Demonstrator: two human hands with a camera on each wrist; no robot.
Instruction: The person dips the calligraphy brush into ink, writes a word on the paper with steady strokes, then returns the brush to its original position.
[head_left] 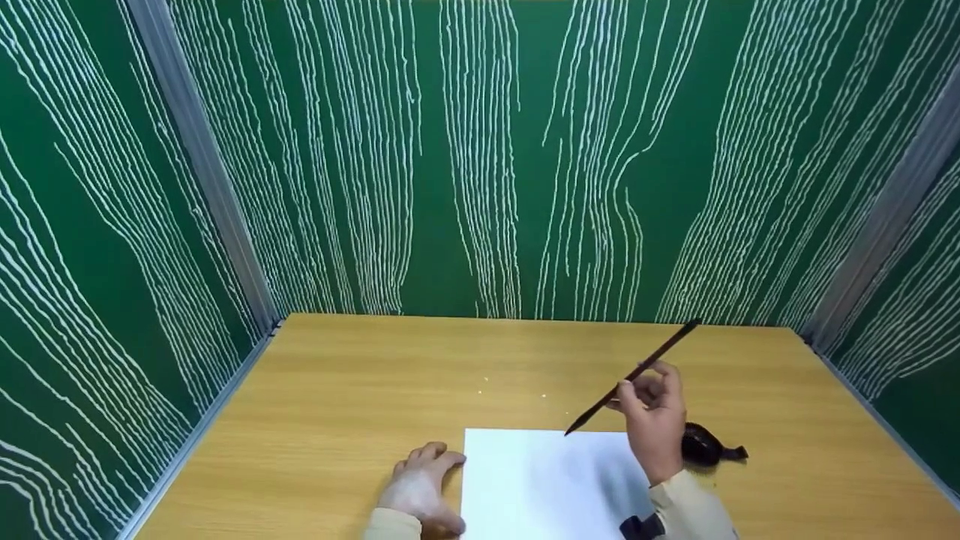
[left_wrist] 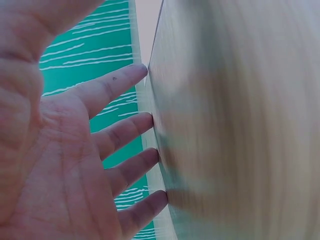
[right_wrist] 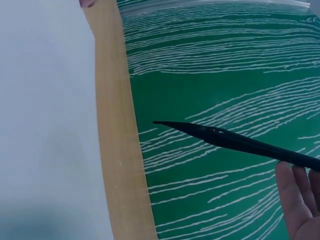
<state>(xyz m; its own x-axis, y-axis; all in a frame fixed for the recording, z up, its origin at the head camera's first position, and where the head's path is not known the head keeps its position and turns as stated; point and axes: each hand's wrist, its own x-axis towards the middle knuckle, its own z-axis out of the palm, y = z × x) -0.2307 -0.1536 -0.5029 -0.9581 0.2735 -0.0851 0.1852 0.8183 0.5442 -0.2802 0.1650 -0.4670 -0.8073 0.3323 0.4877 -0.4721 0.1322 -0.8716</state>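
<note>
Left hand (head_left: 420,484) is resting on the table (head_left: 337,390) at the paper's left edge, fingers spread apart, fingertips touching the wood; cannot tell whether thumb or index is pressing the sheet. White paper (head_left: 510,487) is lying flat between the hands, no marks showing. Brush (head_left: 641,369) is hovering tilted near the sheet's far edge, tip down-left and not touching it. Right hand (head_left: 656,427) is pinching the shaft between thumb and fingers. Black rounded object (head_left: 701,446) is sitting just beyond, partly hidden. Step looks like positioning the brush; next move probably calls for lowering the tip, sheet steady.
</note>
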